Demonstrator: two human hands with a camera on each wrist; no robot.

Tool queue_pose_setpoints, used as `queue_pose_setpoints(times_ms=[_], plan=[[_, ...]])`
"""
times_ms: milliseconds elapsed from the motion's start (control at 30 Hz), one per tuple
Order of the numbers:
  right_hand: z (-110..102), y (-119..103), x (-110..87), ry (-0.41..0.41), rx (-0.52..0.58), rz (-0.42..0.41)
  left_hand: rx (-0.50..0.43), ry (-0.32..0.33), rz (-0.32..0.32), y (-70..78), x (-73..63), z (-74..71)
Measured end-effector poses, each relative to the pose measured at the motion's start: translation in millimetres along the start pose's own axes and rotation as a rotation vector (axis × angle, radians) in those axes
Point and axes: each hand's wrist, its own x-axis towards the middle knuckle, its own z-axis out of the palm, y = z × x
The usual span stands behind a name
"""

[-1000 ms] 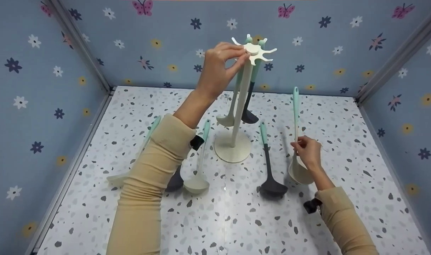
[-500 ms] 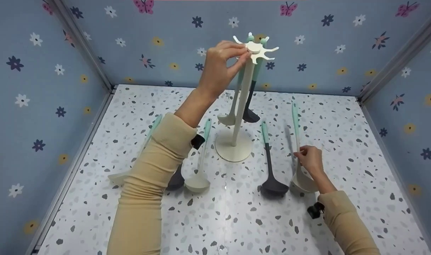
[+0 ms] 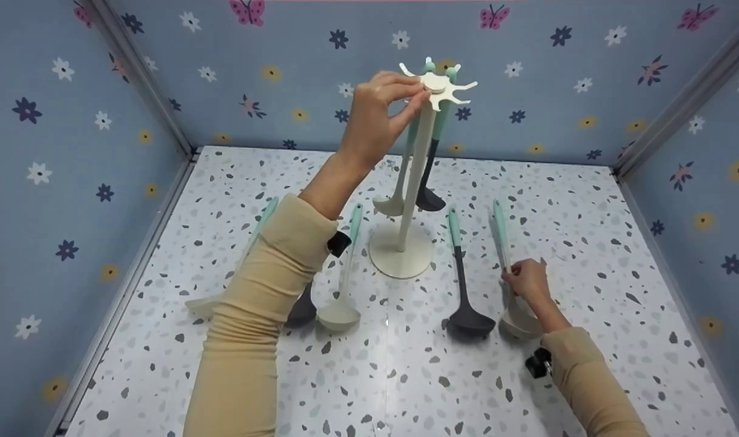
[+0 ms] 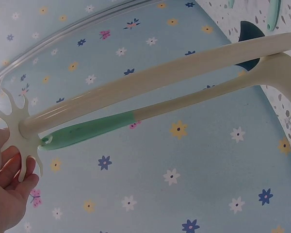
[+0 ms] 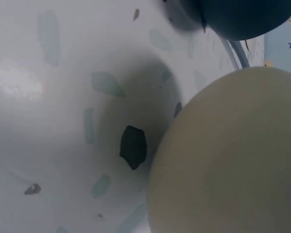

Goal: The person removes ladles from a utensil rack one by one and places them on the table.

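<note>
Left hand (image 3: pixel 382 112), upper middle of head view: thumb and fingers pinched on the hub of the cream stand (image 3: pixel 435 84). Right hand (image 3: pixel 530 283), right of frame: fingertips closed in a pinch on the shaft of a pale ladle (image 3: pixel 518 323), bowl toward the bottom, mint handle pointing up-frame. Can't tell if that bowl touches the counter (image 3: pixel 430 394).

Risks, my read: pinch is low, near the bowl, so the long handle could pivot if fingers slip. Dark ladle (image 3: pixel 469 321) lies just left of that bowl; a sideways swing could knock it. Both the hanging pale ladle (image 3: pixel 391 206) and hanging dark ladle (image 3: pixel 430 200) are on the stand's far side, so releasing the hub might let it lean. Left sleeve (image 3: pixel 241 340) partly covers a dark utensil (image 3: pixel 303 312) at lower left; dragging the arm could snag it.

Views: left wrist shows the hub's underside and the hanging pale ladle's loop on its hook, hidden in head. Right wrist shows the held bowl's curve close up, lower right, but not the pinch; only head shows that.
</note>
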Motion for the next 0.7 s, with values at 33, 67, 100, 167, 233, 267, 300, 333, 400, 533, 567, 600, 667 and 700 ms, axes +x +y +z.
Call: queue_pose_setpoints(times_ms=[33, 67, 100, 167, 233, 267, 300, 333, 400, 533, 567, 600, 667, 700], plan=[[1.0, 0.2, 0.6, -0.002, -0.002, 0.009, 0.000, 0.000, 0.000, -0.2, 0.0, 0.0], [2.0, 0.4, 1.3, -0.005, -0.002, 0.018, 0.000, 0.000, 0.000, -0.3, 0.0, 0.0], [3.1, 0.8, 2.2, -0.006, -0.002, 0.026, 0.000, 0.000, 0.001, -0.5, 0.0, 0.0], [5.2, 1.3, 3.6, -0.010, -0.001, 0.037, 0.000, 0.000, 0.003, -0.6, 0.2, -0.2], [6.7, 1.5, 4.5, -0.009, -0.007, 0.047, -0.003, -0.001, 0.000, -0.4, 0.2, -0.4], [7.3, 1.8, 5.0, -0.005, -0.009, 0.048, -0.002, -0.001, 0.001, -0.5, 0.2, -0.2], [7.9, 1.8, 5.3, -0.002, -0.011, 0.051, -0.003, 0.001, 0.000, -0.6, 0.2, 0.0], [8.3, 1.5, 5.4, 0.000, -0.014, 0.055, -0.004, 0.005, 0.003, -0.9, 0.1, 0.3], [8.8, 0.6, 5.4, 0.009, -0.028, 0.058, -0.004, 0.008, 0.000, -1.0, -0.1, 0.5], [9.7, -2.2, 4.4, 0.013, -0.040, 0.050, -0.002, 0.007, -0.010, -1.3, -0.4, 0.6], [9.8, -2.9, 4.0, 0.013, -0.042, 0.047, -0.003, 0.005, -0.013, -1.2, -0.4, 0.5], [9.9, -3.5, 3.6, 0.011, -0.042, 0.046, -0.003, 0.005, -0.013, -1.0, -0.4, 0.4], [10.2, -4.5, 3.1, 0.009, -0.042, 0.050, -0.003, -0.002, -0.018, -0.7, -0.3, 0.1], [10.2, -4.8, 2.8, 0.008, -0.045, 0.053, -0.004, -0.003, -0.019, -0.6, -0.3, 0.0]])
